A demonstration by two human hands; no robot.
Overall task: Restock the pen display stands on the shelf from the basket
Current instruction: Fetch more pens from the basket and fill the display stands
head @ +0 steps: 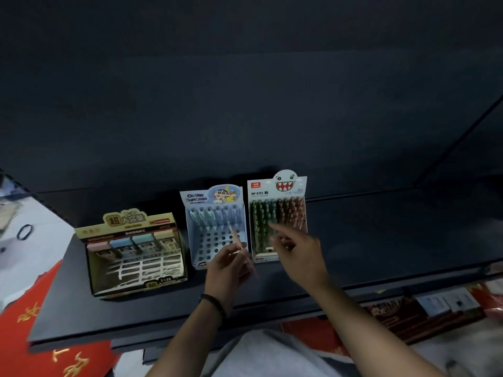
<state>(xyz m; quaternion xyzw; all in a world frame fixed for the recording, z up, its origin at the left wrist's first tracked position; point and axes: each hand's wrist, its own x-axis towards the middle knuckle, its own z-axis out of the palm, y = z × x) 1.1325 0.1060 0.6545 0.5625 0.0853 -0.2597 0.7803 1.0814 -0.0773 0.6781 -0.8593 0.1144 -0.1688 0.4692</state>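
Three pen display stands sit on a dark shelf (381, 240). The left one is a gold box stand (130, 254) with mostly bare slots. The middle blue cartoon stand (215, 227) has one back row of pens and many bare holes. The right stand (277, 213), with a toothy ghost on its header, is packed with green and brown pens. My left hand (226, 270) holds thin pink pens (242, 248) in front of the blue stand. My right hand (296, 251) hovers over the ghost stand with its forefinger stretched out; it looks blurred. The basket is out of view.
Red paper goods (32, 322) lie at lower left below the shelf. Packaged red and brown items (408, 317) sit under the shelf's front edge at right. A dark back wall rises behind the stands. The shelf stretches right of the ghost stand.
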